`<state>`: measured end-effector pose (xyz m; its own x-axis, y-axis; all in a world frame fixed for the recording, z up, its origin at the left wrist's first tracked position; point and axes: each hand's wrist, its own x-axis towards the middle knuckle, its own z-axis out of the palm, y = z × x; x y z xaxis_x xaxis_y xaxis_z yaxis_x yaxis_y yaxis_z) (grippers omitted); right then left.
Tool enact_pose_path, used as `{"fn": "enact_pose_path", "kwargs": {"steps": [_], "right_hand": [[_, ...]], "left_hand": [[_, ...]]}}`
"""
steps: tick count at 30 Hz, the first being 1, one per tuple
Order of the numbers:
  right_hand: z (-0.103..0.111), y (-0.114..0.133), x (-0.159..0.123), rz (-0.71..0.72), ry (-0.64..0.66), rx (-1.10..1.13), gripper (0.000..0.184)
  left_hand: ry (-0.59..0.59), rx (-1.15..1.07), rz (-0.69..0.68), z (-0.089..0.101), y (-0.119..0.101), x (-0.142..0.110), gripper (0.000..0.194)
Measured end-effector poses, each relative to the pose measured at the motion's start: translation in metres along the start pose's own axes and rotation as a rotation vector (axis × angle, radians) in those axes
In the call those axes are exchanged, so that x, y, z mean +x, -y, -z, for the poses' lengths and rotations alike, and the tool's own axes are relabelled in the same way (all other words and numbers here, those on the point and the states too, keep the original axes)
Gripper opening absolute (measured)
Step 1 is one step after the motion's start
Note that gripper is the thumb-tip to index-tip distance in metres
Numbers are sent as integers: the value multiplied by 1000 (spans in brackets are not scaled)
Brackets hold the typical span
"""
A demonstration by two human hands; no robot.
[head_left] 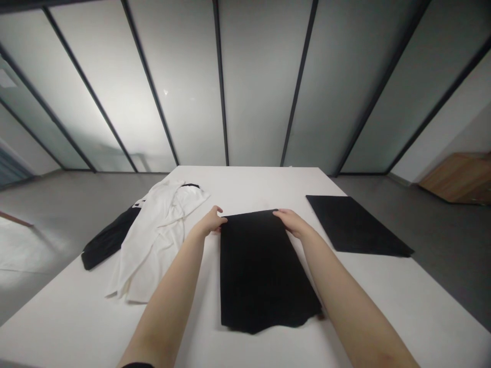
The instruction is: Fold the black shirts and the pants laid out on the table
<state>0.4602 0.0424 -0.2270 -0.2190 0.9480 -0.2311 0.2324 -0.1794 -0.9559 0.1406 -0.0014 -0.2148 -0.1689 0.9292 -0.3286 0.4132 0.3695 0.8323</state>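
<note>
A black folded cloth [264,271] hangs between my two hands above the middle of the white table, its lower edge wavy. My left hand [213,221] pinches its far left corner, with the thumb on top and the index finger slightly raised. At the far right corner, my right hand [290,221] grips the cloth between thumb and fingers. Part of the fingers of both hands is hidden behind the fabric. I cannot tell which kind of garment the black cloth is.
On the right of the white table [253,186] lies a flat black panel or folded cloth [356,227]. Crumpled white clothing [157,240] rests at the left, over a black garment [109,237] that hangs past the edge. Frosted glass panels [261,92] stand behind.
</note>
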Motion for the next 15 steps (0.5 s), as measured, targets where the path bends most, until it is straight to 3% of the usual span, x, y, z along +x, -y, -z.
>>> {"fn": "enact_pose_path", "kwargs": {"steps": [5, 11, 15], "right_hand": [[-13, -9, 6, 21, -72, 243, 23], [-12, -18, 7, -4, -73, 227, 83], [-12, -17, 11, 132, -141, 267, 81]], "left_hand": [[17, -318, -12, 5, -3, -2, 61], [234, -293, 46, 2, 9, 1, 71], [100, -366, -30, -8, 11, 9, 68]]}}
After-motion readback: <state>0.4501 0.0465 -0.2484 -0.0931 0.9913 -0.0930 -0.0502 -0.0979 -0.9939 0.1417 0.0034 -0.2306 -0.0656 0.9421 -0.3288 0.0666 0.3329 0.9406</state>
